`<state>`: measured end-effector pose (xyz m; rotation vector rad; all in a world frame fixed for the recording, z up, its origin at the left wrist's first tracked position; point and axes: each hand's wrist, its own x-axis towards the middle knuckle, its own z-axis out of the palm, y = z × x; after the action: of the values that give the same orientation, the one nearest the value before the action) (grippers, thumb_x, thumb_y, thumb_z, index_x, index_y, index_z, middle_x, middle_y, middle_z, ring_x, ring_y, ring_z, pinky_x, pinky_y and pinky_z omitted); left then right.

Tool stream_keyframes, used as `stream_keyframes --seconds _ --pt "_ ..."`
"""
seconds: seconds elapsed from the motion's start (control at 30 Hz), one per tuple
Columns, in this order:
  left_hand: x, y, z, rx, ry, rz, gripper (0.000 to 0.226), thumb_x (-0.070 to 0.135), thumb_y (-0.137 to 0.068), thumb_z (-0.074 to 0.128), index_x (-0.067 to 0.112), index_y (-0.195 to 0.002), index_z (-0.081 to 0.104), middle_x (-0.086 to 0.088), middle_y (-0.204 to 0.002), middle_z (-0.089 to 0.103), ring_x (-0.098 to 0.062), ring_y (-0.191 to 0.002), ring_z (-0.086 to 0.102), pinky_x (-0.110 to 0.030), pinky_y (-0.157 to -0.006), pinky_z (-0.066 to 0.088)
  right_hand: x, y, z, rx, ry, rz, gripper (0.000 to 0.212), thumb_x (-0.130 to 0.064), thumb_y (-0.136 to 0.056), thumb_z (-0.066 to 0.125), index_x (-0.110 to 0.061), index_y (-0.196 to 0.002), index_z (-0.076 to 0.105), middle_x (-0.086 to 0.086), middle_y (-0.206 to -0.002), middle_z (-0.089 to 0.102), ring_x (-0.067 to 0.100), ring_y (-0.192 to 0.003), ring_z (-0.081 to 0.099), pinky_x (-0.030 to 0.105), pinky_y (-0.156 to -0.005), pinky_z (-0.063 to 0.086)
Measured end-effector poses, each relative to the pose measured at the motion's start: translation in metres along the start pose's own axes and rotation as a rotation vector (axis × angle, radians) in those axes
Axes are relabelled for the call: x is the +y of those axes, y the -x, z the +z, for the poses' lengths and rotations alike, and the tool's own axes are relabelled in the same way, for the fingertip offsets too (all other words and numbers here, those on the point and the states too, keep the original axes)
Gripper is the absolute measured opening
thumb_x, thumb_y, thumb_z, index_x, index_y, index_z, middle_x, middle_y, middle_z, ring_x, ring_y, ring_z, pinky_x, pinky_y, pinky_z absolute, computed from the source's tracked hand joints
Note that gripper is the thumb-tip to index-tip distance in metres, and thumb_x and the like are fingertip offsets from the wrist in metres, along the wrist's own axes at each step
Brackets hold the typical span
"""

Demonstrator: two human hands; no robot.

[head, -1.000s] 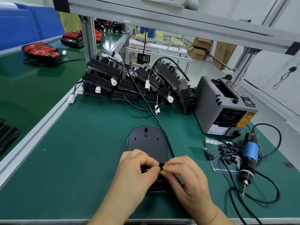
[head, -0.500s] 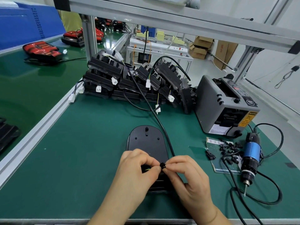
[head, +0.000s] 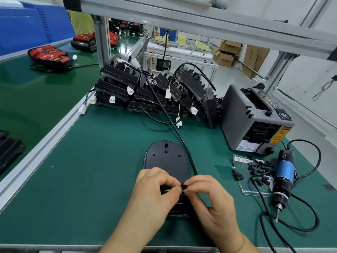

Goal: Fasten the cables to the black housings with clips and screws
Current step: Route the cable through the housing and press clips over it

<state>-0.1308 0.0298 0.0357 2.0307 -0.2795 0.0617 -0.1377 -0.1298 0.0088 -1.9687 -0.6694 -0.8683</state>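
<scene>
Clip [head: 183,185]: one, black, pinched between our left hand [head: 155,189] and right hand [head: 209,196] over one flat housing [head: 166,157], one cable [head: 175,128] alongside.

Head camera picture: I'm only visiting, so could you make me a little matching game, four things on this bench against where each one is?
Things:
1. electric screwdriver
2. tape dispenser
3. small black clip
4. black housing

Places:
A. flat in the middle of the green mat
B. lying at the far right, bit pointing toward the person
C. pinched where the fingertips of the left hand and right hand meet
D. standing upright behind the printed card

Pairs: 1-B, 2-D, 3-C, 4-A.
</scene>
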Motion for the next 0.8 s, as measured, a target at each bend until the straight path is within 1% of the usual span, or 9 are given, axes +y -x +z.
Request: stream_keyframes --seconds 0.1,0.17,0.3,0.37,0.43,0.57,0.7,0.8 --pt "0.0 -0.001 0.0 -0.001 -0.003 -0.006 0.024 0.022 -0.08 0.069 0.038 -0.062 0.064 0.033 -0.09 0.051 0.011 -0.104 0.037 0.003 -0.079 0.024 -0.003 0.0 0.0 0.013 -0.061 0.106 0.013 -0.012 -0.083 0.063 -0.023 -0.085 0.058 -0.01 -0.091 0.065 0.01 -0.083 0.065 0.021 -0.073 0.05" --pt "0.001 0.0 0.0 -0.003 -0.005 -0.008 0.024 0.022 -0.08 0.068 0.038 -0.062 0.063 0.033 -0.09 0.051 0.011 -0.104 0.037 0.003 -0.079 0.024 -0.004 0.0 0.0 0.023 -0.105 0.192 0.014 -0.016 -0.083 0.064 -0.027 -0.081 0.056 -0.012 -0.09 0.066 0.014 -0.083 0.064 0.025 -0.071 0.049" --pt "0.002 0.0 0.0 0.002 0.007 -0.024 0.025 0.022 -0.08 0.069 0.038 -0.061 0.063 0.026 -0.085 0.056 0.011 -0.103 0.037 0.002 -0.079 0.025 -0.005 0.001 -0.001 0.054 -0.207 0.321 0.016 -0.021 -0.081 0.066 -0.032 -0.078 0.056 -0.007 -0.087 0.069 0.024 -0.085 0.062 0.043 -0.072 0.048" --pt "0.002 0.0 0.0 0.002 0.005 -0.03 0.026 0.021 -0.08 0.069 0.038 -0.061 0.063 0.023 -0.084 0.056 0.011 -0.102 0.038 0.002 -0.079 0.025 -0.006 0.002 0.0 0.056 -0.244 0.348 0.016 -0.021 -0.08 0.066 -0.032 -0.078 0.056 -0.004 -0.087 0.069 0.026 -0.085 0.062 0.047 -0.072 0.047" --pt "0.002 0.0 0.0 0.002 0.005 -0.03 0.026 0.02 -0.08 0.069 0.037 -0.061 0.063 0.022 -0.083 0.057 0.011 -0.101 0.038 0.002 -0.078 0.025 -0.007 0.003 0.001 0.063 -0.28 0.368 0.016 -0.02 -0.08 0.067 -0.031 -0.078 0.056 -0.003 -0.087 0.069 0.026 -0.085 0.062 0.047 -0.073 0.047" --pt "0.002 0.0 0.0 -0.003 -0.004 -0.029 0.024 0.021 -0.08 0.068 0.037 -0.063 0.064 0.02 -0.085 0.057 0.01 -0.102 0.038 0.0 -0.079 0.026 -0.01 0.003 0.002 0.061 -0.325 0.395 0.018 -0.018 -0.079 0.067 -0.03 -0.077 0.055 -0.002 -0.086 0.069 0.024 -0.085 0.062 0.042 -0.075 0.048" --pt "0.002 0.0 0.0 0.0 0.0 -0.027 0.022 0.022 -0.08 0.068 0.037 -0.064 0.064 0.021 -0.084 0.057 0.011 -0.102 0.038 0.001 -0.078 0.026 -0.011 0.003 0.003 0.061 -0.339 0.44 0.016 -0.019 -0.077 0.067 -0.03 -0.077 0.056 -0.003 -0.085 0.069 0.025 -0.084 0.063 0.042 -0.075 0.049" --pt "0.002 0.0 0.0 0.002 0.007 -0.029 0.02 0.023 -0.08 0.068 0.036 -0.065 0.065 0.021 -0.085 0.057 0.011 -0.102 0.038 0.001 -0.078 0.026 -0.013 0.003 0.003 0.044 -0.34 0.485 0.016 -0.021 -0.076 0.066 -0.033 -0.077 0.056 0.001 -0.087 0.069 0.024 -0.082 0.061 0.034 -0.073 0.049"
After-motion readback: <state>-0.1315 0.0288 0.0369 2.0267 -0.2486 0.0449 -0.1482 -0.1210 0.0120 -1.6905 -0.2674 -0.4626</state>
